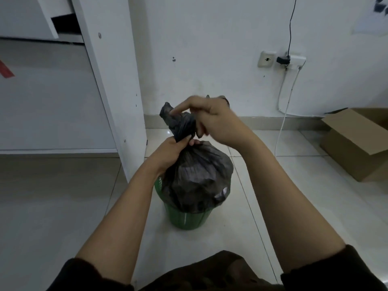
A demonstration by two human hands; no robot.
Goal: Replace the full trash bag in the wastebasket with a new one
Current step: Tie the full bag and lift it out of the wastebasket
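The full bag (197, 177) still sits in the bin (186, 217), bulging out over its rim. The left hand (170, 152) squeezes the bag's neck tight, right above the bin. The right hand (214, 118) is curled around the loose top, higher up. I think a knot is being tied: keep the neck pinched, pull the loose end through snug, then lift the bag straight up out of the bin

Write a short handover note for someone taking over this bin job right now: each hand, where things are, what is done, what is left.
Left hand grips the neck of the black trash bag.
Right hand holds the bag's twisted top, fingers working it.
Bag sits full in the green wastebasket on the floor.
Done: top gathered.
Left: finish closing, lift the bag out, fit a new one. No new bag is in view.
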